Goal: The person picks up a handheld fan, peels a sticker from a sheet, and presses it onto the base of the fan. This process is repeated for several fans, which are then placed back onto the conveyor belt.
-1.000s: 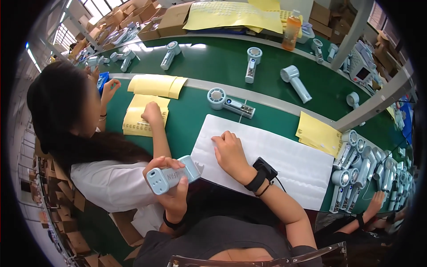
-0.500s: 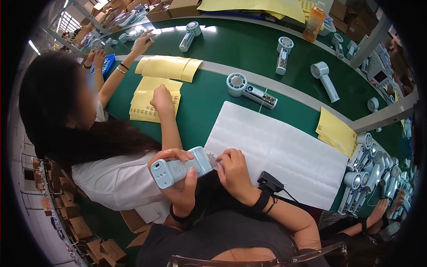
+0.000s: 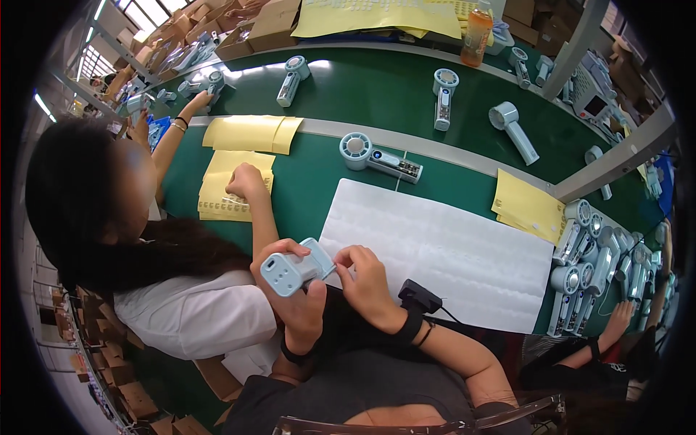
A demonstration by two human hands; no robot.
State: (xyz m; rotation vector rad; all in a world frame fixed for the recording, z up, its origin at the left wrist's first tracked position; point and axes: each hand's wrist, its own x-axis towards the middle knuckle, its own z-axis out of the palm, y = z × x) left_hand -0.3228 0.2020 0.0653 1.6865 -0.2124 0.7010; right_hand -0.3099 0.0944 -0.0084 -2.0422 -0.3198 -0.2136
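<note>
Wrapped around the handle of a light blue handheld fan (image 3: pixel 283 274) is my left hand (image 3: pixel 303 313). The handle's end, with a slot and small holes, faces up toward me, and the fan's head points away to the right. My right hand (image 3: pixel 368 284) is closed in a pinch at the edge of that head. Whatever lies between its fingertips is too small to make out. Beneath and beyond the right hand lies a white padded sheet (image 3: pixel 442 250). Another fan (image 3: pixel 378 159), with an open-faced handle, lies on the green bench past the sheet.
To my left a co-worker has one hand on yellow sticker sheets (image 3: pixel 235 206) and the other at a fan on the green conveyor (image 3: pixel 362 80). Yellow sheets (image 3: pixel 525 201) and several piled fans (image 3: pixel 580 279) are at right, beside a metal post (image 3: pixel 616 163). A black device (image 3: pixel 420 296) sits by my right wrist.
The fan in my left hand has tilted, turning its handle end more toward me. My right hand keeps pinching at its head. The co-worker's far hand has come down to a conveyor fan.
</note>
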